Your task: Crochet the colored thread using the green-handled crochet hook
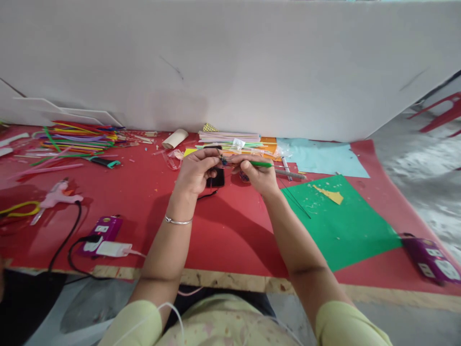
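Observation:
My left hand (196, 169) is raised over the red table, thumb and fingers pinched on a small dark-blue piece (224, 161) whose kind I cannot make out. Close beside it, my right hand (258, 174) grips a thin tool with a green handle (261, 164); its working end is hidden by the fingers. Both hands meet at the small piece. Below the left hand lies a black phone (217, 179), partly covered. A small round object (244, 178) sits under the right hand, mostly hidden.
Pipe cleaners (77, 139) and a pink glue gun (59, 194) are at left, near a purple power strip (104, 230). Straws (230, 138) and a cardboard tube (175, 138) lie by the white board (223, 62). Green sheet (345, 226) and another power strip (430, 259) are right.

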### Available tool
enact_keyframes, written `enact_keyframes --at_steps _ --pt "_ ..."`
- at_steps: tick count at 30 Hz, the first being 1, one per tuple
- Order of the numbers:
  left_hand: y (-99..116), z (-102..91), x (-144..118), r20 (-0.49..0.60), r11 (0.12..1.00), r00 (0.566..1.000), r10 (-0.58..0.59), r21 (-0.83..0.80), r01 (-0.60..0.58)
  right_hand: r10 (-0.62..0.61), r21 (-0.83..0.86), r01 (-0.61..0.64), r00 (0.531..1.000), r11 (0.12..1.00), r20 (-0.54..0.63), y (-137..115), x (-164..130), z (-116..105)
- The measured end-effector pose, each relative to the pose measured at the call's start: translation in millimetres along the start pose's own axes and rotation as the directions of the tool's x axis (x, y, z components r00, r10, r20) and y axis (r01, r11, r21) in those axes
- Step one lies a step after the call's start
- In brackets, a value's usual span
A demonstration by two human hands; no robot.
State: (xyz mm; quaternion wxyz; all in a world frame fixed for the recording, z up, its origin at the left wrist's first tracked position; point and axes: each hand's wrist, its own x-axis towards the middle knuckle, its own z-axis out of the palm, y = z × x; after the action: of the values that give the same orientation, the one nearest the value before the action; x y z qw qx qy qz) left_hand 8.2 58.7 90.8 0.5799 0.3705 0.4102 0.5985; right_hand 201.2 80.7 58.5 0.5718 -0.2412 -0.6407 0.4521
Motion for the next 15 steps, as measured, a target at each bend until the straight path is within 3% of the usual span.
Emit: enact_keyframes --at_steps 9,15 --pt "-4.1 -2.2 2.2 0.098 0.995 0.995 0.005 -0.095 0.004 0.125 0.166 -0.111 0.989 0.98 -0.074 21.0 1.0 5.0" --pt "-4.0 -0.3 2.0 0.164 0.991 0.986 -0.004 -0.129 0.025 0.219 0.362 -0.16 0.967 0.918 -0.127 16.6 3.4 16.1"
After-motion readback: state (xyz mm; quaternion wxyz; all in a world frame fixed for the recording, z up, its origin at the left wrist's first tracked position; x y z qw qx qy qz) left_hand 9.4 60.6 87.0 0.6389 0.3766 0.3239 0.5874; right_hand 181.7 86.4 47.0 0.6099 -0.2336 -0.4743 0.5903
